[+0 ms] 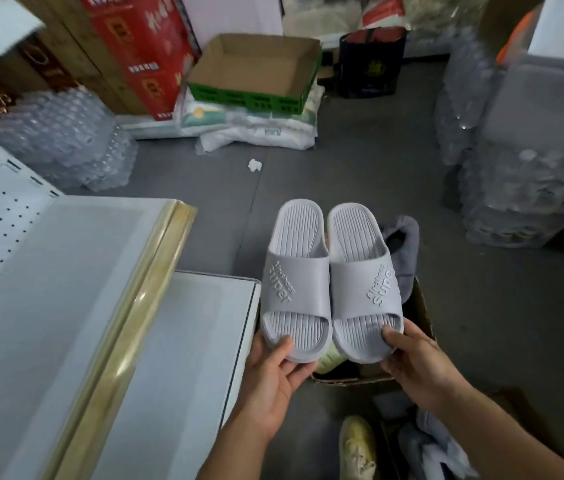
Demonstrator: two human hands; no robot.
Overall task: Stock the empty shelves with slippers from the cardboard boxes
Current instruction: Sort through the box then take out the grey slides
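I hold a pair of pale grey slide slippers side by side above a cardboard box (421, 308). My left hand (275, 372) grips the toe end of the left slipper (296, 275), thumb on its footbed. My right hand (415, 365) grips the toe end of the right slipper (365, 282) the same way. Both straps carry raised "Super" lettering. The white shelves (76, 289) with a gold front strip lie to the left. A fluffy grey slipper (400, 244) sticks out of the box behind the pair.
A yellowish slipper (356, 445) and more grey ones (443, 445) lie at the bottom right. An open green-sided carton (256, 71) sits on white sacks at the back. Wrapped bottle packs (62, 140) stand left and right (516, 188). Grey floor (343, 161) stretches ahead.
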